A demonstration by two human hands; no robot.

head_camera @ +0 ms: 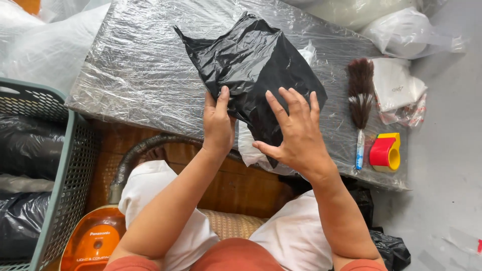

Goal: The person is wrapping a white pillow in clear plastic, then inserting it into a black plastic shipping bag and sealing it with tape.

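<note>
A crinkled black plastic bag (251, 65) lies on a table wrapped in clear film (140, 65), with something white poking out of its near end (249, 150) over the table's front edge. My left hand (218, 123) grips the bag's near left edge, thumb on top. Fingers spread, my right hand (296, 133) presses flat on the bag's near right part.
A feather duster (360, 100) with a clear handle lies on the table's right side beside a red and yellow tape dispenser (385, 152) and white packets (396, 85). A grey mesh basket (60, 190) with black bags stands at left. An orange vacuum cleaner (93, 241) sits below.
</note>
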